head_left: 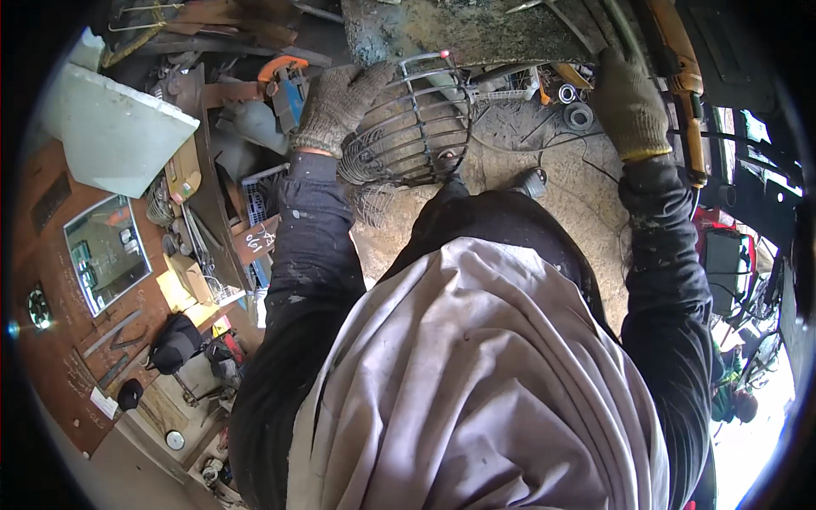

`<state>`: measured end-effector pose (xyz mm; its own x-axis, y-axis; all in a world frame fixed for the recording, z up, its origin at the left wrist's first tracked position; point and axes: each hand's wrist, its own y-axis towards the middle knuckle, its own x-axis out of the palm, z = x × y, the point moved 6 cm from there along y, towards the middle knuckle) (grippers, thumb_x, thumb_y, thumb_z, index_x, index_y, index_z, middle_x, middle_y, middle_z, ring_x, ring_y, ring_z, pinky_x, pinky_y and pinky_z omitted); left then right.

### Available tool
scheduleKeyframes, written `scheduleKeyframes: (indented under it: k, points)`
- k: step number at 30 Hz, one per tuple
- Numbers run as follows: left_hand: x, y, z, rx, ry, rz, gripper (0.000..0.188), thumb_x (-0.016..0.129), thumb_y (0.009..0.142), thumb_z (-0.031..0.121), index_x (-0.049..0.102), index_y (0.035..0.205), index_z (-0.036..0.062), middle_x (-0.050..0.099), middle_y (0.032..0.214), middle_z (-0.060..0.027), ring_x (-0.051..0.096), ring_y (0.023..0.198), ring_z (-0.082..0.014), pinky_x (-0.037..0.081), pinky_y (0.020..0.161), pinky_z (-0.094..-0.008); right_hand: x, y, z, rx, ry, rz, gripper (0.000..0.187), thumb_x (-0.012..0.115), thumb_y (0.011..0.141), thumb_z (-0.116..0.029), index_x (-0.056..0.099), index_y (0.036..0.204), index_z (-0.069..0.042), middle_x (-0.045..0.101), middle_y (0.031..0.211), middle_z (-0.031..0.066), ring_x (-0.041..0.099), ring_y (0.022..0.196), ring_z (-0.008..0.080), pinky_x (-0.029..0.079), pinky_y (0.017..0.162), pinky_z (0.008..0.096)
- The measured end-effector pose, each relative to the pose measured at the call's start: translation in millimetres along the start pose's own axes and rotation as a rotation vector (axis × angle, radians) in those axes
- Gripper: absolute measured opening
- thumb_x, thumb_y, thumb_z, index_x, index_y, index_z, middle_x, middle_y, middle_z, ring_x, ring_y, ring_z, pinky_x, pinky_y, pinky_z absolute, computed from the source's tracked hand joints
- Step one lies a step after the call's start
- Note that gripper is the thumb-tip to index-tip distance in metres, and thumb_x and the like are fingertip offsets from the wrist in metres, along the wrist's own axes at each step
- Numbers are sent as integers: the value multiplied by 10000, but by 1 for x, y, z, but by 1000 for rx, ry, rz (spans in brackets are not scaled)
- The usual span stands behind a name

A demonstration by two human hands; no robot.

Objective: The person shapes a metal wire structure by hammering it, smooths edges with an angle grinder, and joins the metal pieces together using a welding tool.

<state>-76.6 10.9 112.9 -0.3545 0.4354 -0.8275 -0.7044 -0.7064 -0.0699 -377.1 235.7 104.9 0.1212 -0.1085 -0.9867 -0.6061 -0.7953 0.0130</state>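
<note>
My left hand (340,109), in a grey knit work glove, is closed on the side of a round cage of bent metal bars (421,127). One bar end at the cage's top glows red. The cage hangs over the floor, in front of my legs. My right hand (631,109), in a matching glove with a yellow cuff, is curled at the workbench edge, where grey metal rods (620,30) meet it. The fingertips are partly hidden. Just right of this hand is a long orange-handled tool (682,81).
A dark, stained workbench (459,32) spans the top. Below it are a crate of small parts (507,87), ring-shaped metal parts (579,116) and cables on the floor. An orange-and-blue clamp (286,83) stands left of my left hand. Another person (733,395) is at far right.
</note>
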Motion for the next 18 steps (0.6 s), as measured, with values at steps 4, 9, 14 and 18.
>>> scheduleKeyframes:
  k: [4,9,14,18]
  points:
    - [7,0,-19,-53,-151,-14,600,644,865,590,704,768,1,637,625,-127,586,587,-214,446,603,-397,-11,-34,-18,13,326,7,283,567,966,-284,625,1111,-48,669,874,223,680,871,410,536,751,456]
    - [4,-2,-4,-56,-43,-81,503,644,901,524,739,951,32,670,681,-168,672,657,-289,472,635,-399,9,-94,-51,225,1173,92,216,614,981,-170,661,1126,-17,601,758,13,524,698,79,449,620,264]
    - [6,3,-10,-69,-138,-150,481,618,924,505,740,934,40,673,708,-180,671,680,-310,474,640,-403,22,-109,-84,63,744,90,157,607,954,-147,620,1054,-27,638,831,188,635,740,372,497,657,413]
    - [6,-1,-3,0,-166,-173,517,613,917,528,729,886,25,664,696,-172,662,676,-303,472,642,-401,14,-122,-109,-18,647,216,249,596,965,-191,619,1150,-25,677,955,212,663,881,412,532,749,440]
